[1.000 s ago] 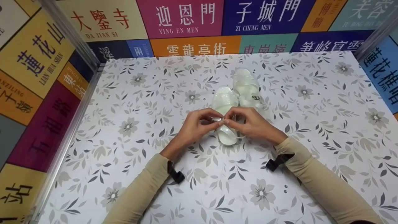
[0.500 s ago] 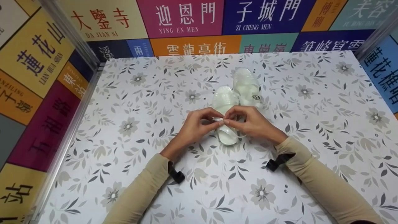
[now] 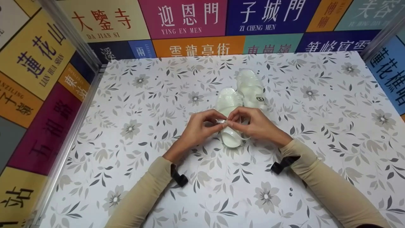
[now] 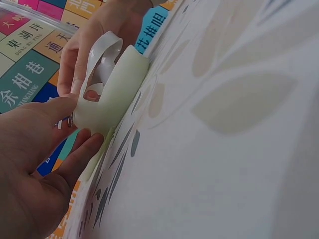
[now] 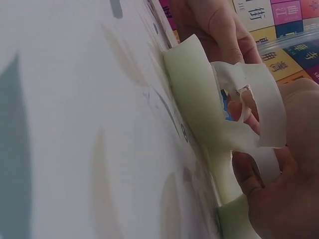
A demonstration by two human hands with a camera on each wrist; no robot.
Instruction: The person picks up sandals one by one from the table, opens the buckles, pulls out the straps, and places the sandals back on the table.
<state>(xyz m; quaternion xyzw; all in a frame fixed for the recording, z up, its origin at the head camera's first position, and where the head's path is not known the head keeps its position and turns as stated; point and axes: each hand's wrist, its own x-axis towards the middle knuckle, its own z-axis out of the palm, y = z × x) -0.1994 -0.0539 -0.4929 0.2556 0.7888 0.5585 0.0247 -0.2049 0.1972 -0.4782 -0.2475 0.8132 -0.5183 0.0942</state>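
A pale greenish-white sandal lies on the table with its toe pointing away, its middle part hidden behind both hands. Over it, my left hand pinches a shiny buckle on the strap between thumb and fingers. Fingertip to fingertip with it, my right hand pinches the strap at the same spot. From the left wrist, the heel shows with the ankle strap looped above it. The right wrist view has the strap curving beside the right hand. Whether the strap runs through the buckle is hidden.
The matching sandal lies just behind and to the right, touching or nearly touching the first, with a small dark emblem on its side. A floral-patterned cloth covers the table. Panels with large printed characters stand behind and at both sides.
Almost nothing differs. Both hands stay at the sandal's buckle with only slight fingertip movement, and the sandals keep their place.
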